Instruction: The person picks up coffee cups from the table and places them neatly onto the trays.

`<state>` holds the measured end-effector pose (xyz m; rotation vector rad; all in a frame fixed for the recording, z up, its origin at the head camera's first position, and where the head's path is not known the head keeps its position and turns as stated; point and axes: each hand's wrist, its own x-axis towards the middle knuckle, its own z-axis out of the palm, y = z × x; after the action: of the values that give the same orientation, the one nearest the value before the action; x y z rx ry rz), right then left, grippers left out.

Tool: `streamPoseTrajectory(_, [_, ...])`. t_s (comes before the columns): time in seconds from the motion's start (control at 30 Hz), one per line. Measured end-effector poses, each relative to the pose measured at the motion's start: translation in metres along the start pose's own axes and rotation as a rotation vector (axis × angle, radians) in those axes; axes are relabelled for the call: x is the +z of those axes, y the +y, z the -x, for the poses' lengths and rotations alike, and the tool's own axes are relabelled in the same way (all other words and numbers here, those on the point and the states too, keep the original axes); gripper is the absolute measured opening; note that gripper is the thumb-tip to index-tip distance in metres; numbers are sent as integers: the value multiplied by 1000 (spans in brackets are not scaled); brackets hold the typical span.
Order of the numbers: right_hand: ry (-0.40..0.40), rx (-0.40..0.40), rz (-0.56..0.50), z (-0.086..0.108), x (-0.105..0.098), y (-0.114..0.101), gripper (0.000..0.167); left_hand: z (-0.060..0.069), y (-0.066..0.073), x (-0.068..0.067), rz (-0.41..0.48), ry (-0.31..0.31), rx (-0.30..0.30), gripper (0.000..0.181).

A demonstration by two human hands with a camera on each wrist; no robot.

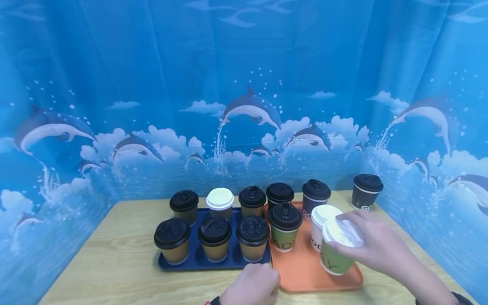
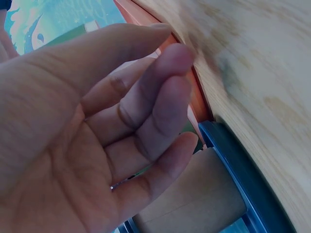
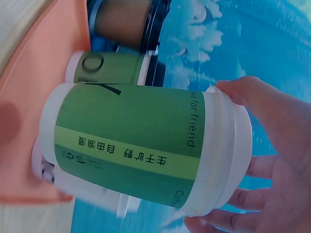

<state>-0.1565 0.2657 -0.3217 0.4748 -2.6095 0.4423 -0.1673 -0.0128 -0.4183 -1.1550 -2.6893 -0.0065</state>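
Observation:
My right hand [image 1: 372, 242] grips a green paper coffee cup [image 1: 336, 256] by its white lid, over the front right of the orange tray [image 1: 300, 278]. In the right wrist view the thumb and fingers hold the lid [image 3: 228, 150] from both sides; whether the cup's base touches the tray I cannot tell. Behind it stands a white cup with a white lid [image 1: 317, 229]. To its left is a green cup with a black lid [image 1: 284, 232]. My left hand [image 1: 255, 285], fingers loosely curled and holding nothing [image 2: 112, 126], is by the front edges of the two trays.
A dark blue tray [image 1: 199, 264] at the left bears several brown cups, mostly black-lidded, one white-lidded [image 1: 220, 201]. Dark cups stand at the orange tray's back [image 1: 316, 195]. Another dark cup [image 1: 365, 192] stands on the wooden table [image 1: 115, 255] at the back right, near the dolphin-print curtain [image 1: 181, 101].

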Motion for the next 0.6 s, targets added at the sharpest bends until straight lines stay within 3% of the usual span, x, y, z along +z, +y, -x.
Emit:
streamPoseTrajectory(0.17, [-6, -37, -42, -11, 16, -19, 60, 1, -1, 0, -4, 4, -8, 34])
streamPoseTrajectory(0.43, [-48, -52, -66, -19, 38, -40, 61, 1, -3, -1, 61, -33, -2, 42])
streamPoseTrajectory(0.6, [-62, -63, -85, -20, 51, -46, 59, 2, -3, -2, 50, -6, 8, 41])
